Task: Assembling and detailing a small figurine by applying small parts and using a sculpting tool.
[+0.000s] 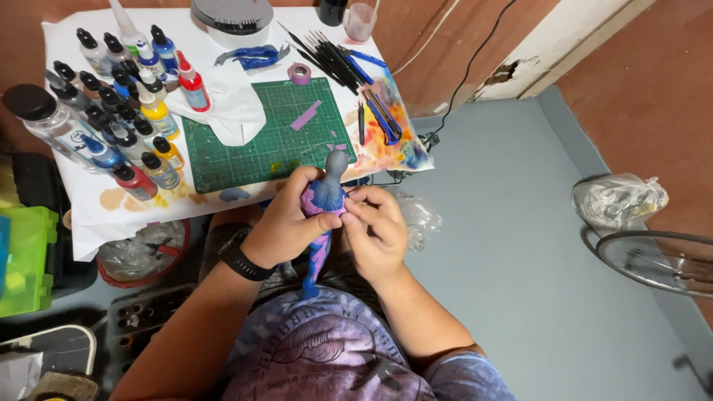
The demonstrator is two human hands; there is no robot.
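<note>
I hold a small figurine point(327, 197) over my lap, just below the table's front edge. It has a grey head and a blue and purple painted body, with purple tape on its torso. My left hand point(286, 223) wraps around its body from the left; a black watch sits on that wrist. My right hand point(377, 230) pinches the figurine's right side at the taped torso, fingers closed on it. The figurine's lower leg sticks down between my arms.
A green cutting mat point(252, 141) with purple tape strips lies on the white-covered table point(74, 200). Several paint bottles point(122, 111) crowd the left. Brushes point(330, 56), a tape roll point(299, 73) and a blue knife point(382, 111) lie at the right. A green box point(26, 260) stands left; grey floor point(505, 223) right.
</note>
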